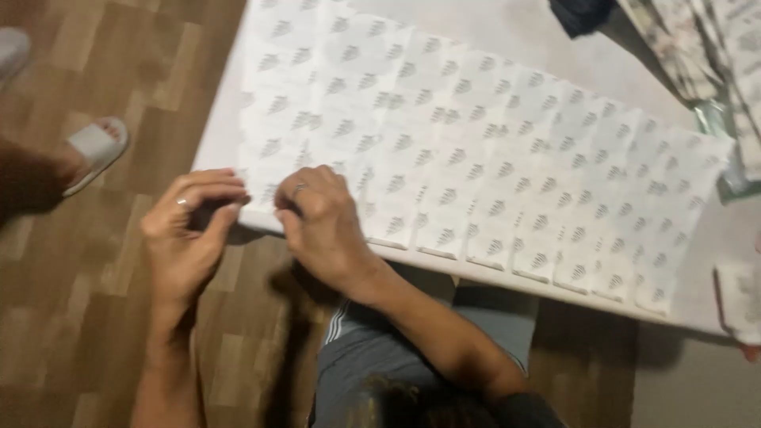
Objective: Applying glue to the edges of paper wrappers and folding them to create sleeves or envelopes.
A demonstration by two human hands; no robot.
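A large white sheet (491,150) printed with rows of small grey marks lies across a white table (507,32). My left hand (190,230) hovers at the sheet's near left corner, its fingers curled and pinched at the sheet's edge. My right hand (321,218) rests on the same corner, fingers bent and pressing on the sheet next to the left hand. Each hand wears a ring. Whether either hand holds a peeled piece is hidden by the fingers.
A wooden floor (95,317) lies left of the table. A foot in a white slipper (95,150) stands at the far left. Dark cloth (583,14) and patterned fabric (713,47) lie at the table's far right. A small white packet (741,301) sits at the right edge.
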